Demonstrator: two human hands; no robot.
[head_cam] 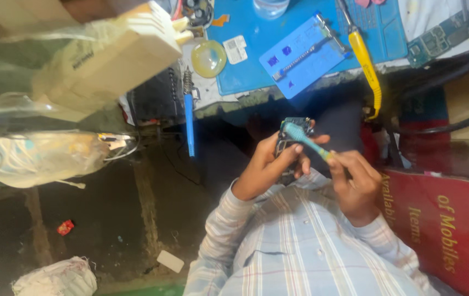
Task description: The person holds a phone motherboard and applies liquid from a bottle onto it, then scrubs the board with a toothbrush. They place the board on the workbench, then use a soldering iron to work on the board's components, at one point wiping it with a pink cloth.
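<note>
My left hand (264, 167) grips a small dark phone circuit board (294, 125) and holds it up in front of my striped shirt. My right hand (355, 183) holds a toothbrush-like brush (305, 141) with a teal head and a pale handle. The brush head rests on the upper part of the board. Both hands are below the edge of the workbench, over my lap. My fingers hide the lower part of the board.
A blue work mat (256, 38) covers the bench above, with a blue board holder (300, 55), a yellow-handled tool (366, 60), a round yellowish lid (208, 57) and a green circuit board (440, 35). A blue-handled iron (189, 118) hangs at the edge. Plastic bags (42, 156) sit left, a red sign (448, 225) right.
</note>
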